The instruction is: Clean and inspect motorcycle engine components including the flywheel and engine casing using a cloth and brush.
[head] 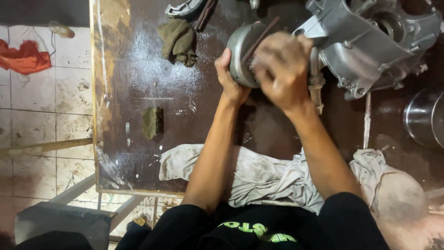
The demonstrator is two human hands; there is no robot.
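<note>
Overhead view of a dark, stained workbench (138, 83). The left hand (230, 78) grips the rim of a round grey metal cylinder part (241, 51), fingers curled around its near edge, steadying it above the bench top near the upper centre of the view. The right hand (282, 69) is blurred and closed around a thin dark rod-like tool (261, 39), whose upper end projects over the cylinder part; what the tool's working end touches cannot be told. Just right of the hands lies a large silver engine casing (370, 41), close to the cylinder part; whether the two touch cannot be told. An olive cloth (178, 41) sits left of the hands, a small green pad (152, 121) nearer the bench edge, and a soiled white rag (259, 173) under the forearms. A steel bowl (423, 118) stands at far right
</note>
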